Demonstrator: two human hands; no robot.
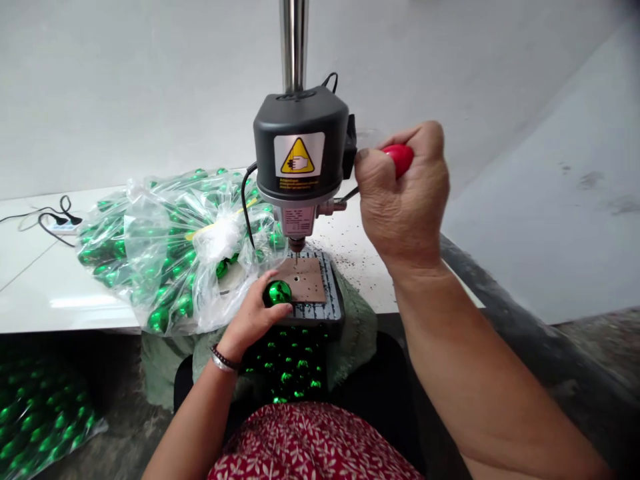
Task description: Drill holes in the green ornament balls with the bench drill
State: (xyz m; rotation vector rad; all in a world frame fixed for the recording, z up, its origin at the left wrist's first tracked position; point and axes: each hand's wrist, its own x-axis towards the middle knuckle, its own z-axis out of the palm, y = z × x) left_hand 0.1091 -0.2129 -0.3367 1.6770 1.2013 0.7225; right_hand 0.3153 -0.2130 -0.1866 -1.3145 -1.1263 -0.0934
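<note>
A shiny green ball is held between the thumb and fingers of my left hand, at the left edge of a brown board. That board, with a small dark hole in it, lies on the grey base of a drill press. The thin drill bit points down above the board, to the right of and beyond the ball. My right hand is closed around the red-knobbed lever at the machine's right side.
A clear plastic bag full of green balls fills the white table on the left. More green balls lie below the drill base, in front of my body. Another bag stands low at left. Dark shavings litter the table.
</note>
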